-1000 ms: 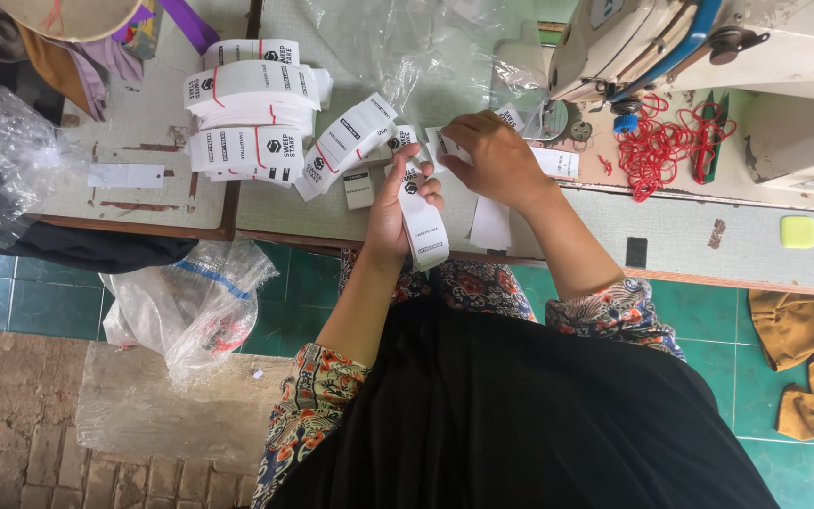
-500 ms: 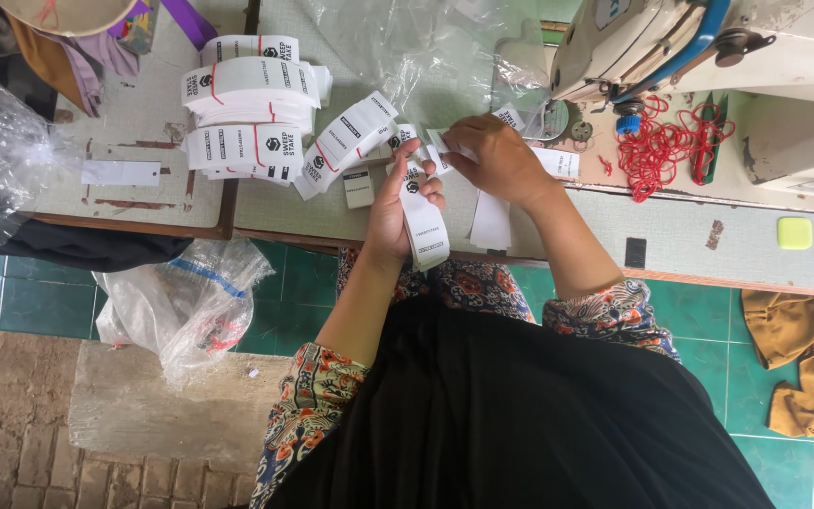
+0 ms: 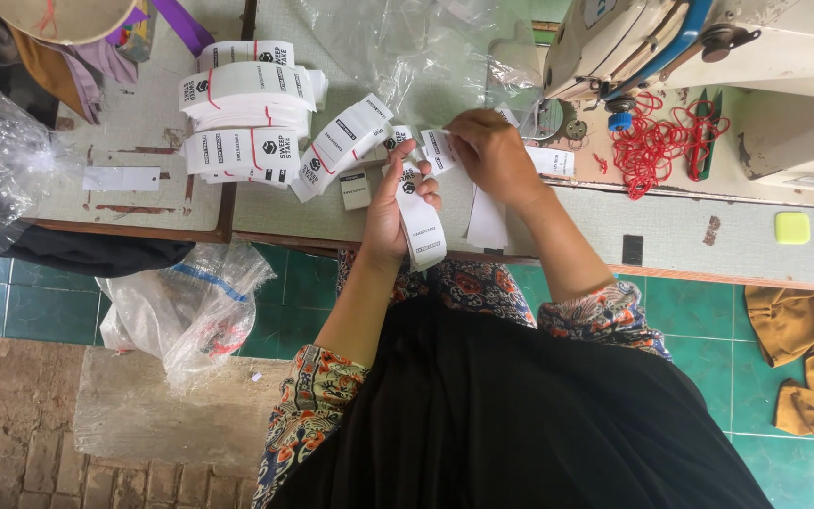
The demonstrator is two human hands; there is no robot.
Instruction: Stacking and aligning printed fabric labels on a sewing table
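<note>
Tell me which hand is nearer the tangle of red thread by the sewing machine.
Right. The right hand works at the labels just left of the red thread. The left hand, holding a strip of white labels, sits farther left again.

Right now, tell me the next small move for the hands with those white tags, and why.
Probably lay the tag pinched in the right hand onto the bunch of white tags gripped in the left hand. The right fingers meet that bunch's top end, and banded bundles lie stacked on the table.
</note>
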